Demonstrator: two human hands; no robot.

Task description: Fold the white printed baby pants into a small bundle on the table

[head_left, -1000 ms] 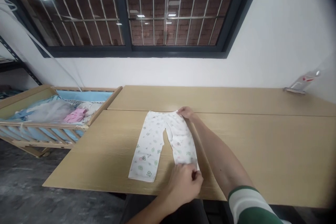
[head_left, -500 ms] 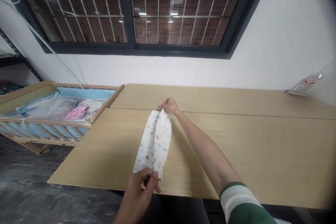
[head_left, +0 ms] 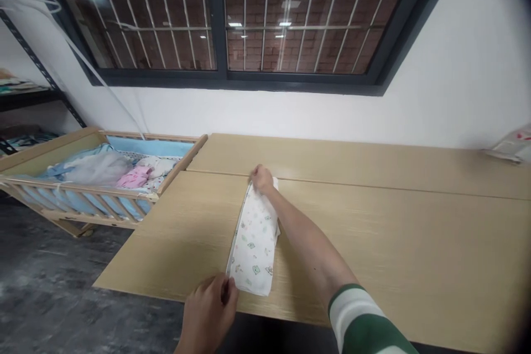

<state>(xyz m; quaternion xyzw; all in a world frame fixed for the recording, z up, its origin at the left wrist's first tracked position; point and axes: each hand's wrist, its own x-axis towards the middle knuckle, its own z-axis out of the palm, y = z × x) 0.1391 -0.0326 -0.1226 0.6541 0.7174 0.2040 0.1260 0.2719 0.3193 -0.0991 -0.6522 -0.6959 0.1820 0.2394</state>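
Observation:
A white cloth [head_left: 255,243] with small printed figures lies as a long folded strip on the wooden table [head_left: 365,243], running from the front edge toward the back. My left hand [head_left: 211,304] is closed, pinching the near left corner of the cloth. At the far end my right hand [head_left: 262,180] is closed on the cloth's upper left corner, its fingertips partly hidden. The strip's left edge runs between both hands, and the layers look doubled over to the right.
To the left stands a wooden crib [head_left: 78,193] with blue lining, holding a pink cloth [head_left: 135,176] and whitish bedding. A plastic packet [head_left: 512,146] lies at the table's far right. Behind is a wall with a barred window [head_left: 298,27]; shelving [head_left: 29,97] is at far left.
Both hands have brought the cloth's free edge over to the left, so the strip now shows one flat folded face. The view has shifted slightly left.

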